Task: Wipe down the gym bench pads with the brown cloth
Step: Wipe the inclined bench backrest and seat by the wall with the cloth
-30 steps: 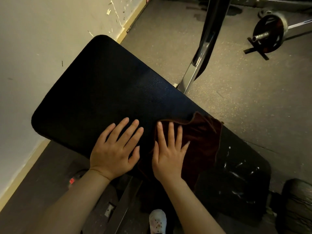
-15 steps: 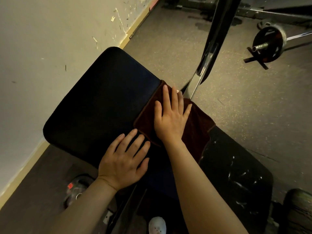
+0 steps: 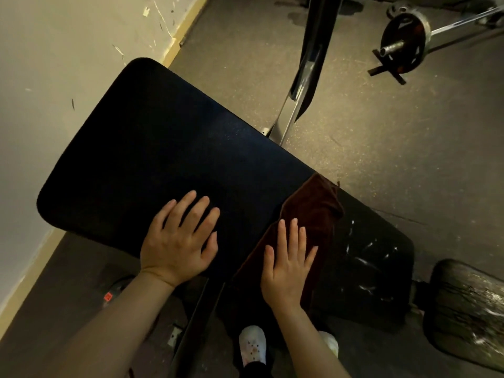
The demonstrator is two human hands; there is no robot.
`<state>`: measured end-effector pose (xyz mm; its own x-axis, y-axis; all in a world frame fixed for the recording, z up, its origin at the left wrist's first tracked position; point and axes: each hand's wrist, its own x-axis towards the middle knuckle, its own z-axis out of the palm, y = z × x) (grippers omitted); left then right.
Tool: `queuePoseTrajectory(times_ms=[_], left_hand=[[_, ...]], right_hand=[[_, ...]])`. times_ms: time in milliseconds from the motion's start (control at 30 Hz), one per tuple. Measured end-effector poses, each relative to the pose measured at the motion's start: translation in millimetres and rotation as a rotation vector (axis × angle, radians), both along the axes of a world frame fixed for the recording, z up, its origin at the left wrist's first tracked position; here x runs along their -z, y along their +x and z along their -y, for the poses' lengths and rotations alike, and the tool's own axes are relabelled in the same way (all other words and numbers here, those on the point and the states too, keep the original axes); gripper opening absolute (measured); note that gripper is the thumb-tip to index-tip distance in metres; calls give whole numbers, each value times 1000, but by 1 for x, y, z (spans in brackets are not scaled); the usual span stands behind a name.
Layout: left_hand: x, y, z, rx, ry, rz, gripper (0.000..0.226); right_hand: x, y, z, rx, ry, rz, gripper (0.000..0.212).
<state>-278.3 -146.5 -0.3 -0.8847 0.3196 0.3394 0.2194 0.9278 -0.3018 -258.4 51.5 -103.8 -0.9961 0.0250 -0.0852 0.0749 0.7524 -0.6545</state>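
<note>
A long black bench pad [image 3: 163,148] runs from upper left to lower right across the view. The brown cloth [image 3: 313,208] lies across the pad near its right part, reaching from the far edge to the near edge. My right hand [image 3: 289,263] presses flat on the cloth's near half with straight fingers. My left hand [image 3: 182,238] rests flat on the bare pad to the left of the cloth, fingers spread. To the right of the cloth the pad's surface [image 3: 376,257] is cracked with white scuffs.
A second worn pad [image 3: 469,309] sits at the lower right. A metal upright [image 3: 305,77] rises behind the bench. A barbell with a plate [image 3: 403,45] lies on the floor at the upper right. The wall [image 3: 54,64] is close on the left. White shoes [image 3: 252,347] stand below.
My right hand has drawn the cloth back from the pad's far edge toward the near edge and to the right. My left hand stayed flat on the pad.
</note>
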Motion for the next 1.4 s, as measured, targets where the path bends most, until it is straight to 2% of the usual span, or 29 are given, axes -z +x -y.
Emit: queuePoseTrajectory(times_ms=[133,267,400,633,867,1000,1200,1300,1400], left_hand=[[2,0,2,28,15,4,39],[1,1,3,41,9,-14,39],[3,0,6,47,10,-16,39],[6,0,5,37,17,-27,40],[5,0,3,38,40,-34,40],[0,0,2,39,38,-40,37],[-5,4,-3,-34,128,-15,33],[4,15,-33,-77,221,-41,31],[33,30,-79,-52,222,70,39]], right_hand=[[-6,-29,-5,37,-15,99,64],[-13,-109,-21,199,-23,282,59],[-15,-161,-25,310,-54,321,57],[-16,-128,-14,334,-30,281,57],[-19,-15,6,156,-16,228,64],[-18,29,10,83,-20,268,66],[-18,-3,-5,45,19,308,62],[-14,-40,-17,87,45,301,59],[-6,-61,-25,109,59,254,61]])
